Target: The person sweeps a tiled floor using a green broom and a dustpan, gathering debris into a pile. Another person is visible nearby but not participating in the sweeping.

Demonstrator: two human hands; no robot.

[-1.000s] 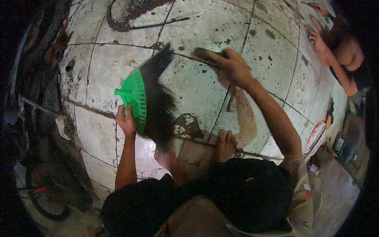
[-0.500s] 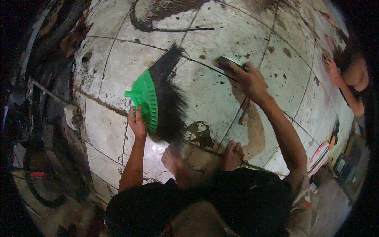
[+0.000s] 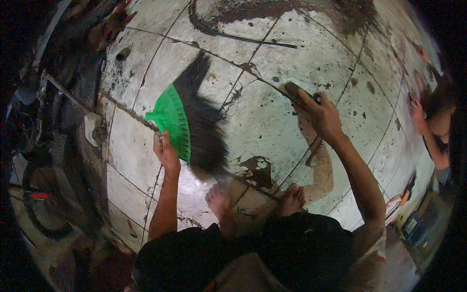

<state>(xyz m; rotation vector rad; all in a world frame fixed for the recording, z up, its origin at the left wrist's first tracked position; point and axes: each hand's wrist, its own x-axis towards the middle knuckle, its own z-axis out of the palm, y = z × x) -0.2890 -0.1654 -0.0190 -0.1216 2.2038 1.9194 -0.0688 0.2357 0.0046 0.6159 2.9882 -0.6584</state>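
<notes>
My left hand point(image 3: 167, 153) is closed around the lower part of a green plastic broom head point(image 3: 170, 121), whose long black bristles point(image 3: 204, 126) fan out to the right over the tiled floor. No long handle shows on the broom head. Farther right, my right hand point(image 3: 325, 117) grips a dark oblong object point(image 3: 293, 91); its kind cannot be made out. That object's far end points up and left, just above the tiles. My bare feet point(image 3: 292, 198) rest on the floor below the bristles.
Dark dirt point(image 3: 311, 12) lies across the far floor beside a thin black hose-like strip point(image 3: 258, 41). A dark wet patch point(image 3: 258, 170) spreads near my feet. Clutter with a metal rod point(image 3: 68, 92) lines the left. Another person's arm point(image 3: 428, 134) shows at the right.
The view has shifted, so the floor sits farther right and lower. Against the tiles, the broom head and the dark object have moved left. Both hands keep their holds.
</notes>
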